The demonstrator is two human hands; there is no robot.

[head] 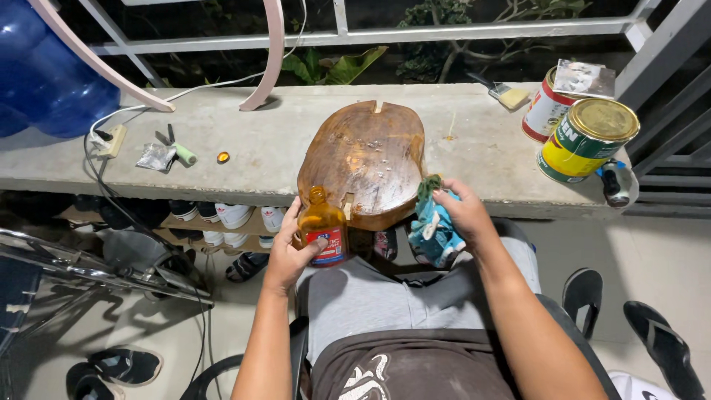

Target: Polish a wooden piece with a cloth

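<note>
Amber bottle [323,226], red-blue label — two tins [587,139] right.

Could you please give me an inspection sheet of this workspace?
Surface: concrete ledge, dusty, a glossy wooden slab overhanging its front edge.
Job's things: amber bottle, uncapped; blue rag at the slab's edge.
Clutter: two tins, brush, foil packet, small cap, green-handled tool.
Grips: left hand holds the bottle; right hand holds the rag.
Cables: white cord to a socket strip.
Surroundings: railing, plants, blue jug, shoes below, sandals.
</note>
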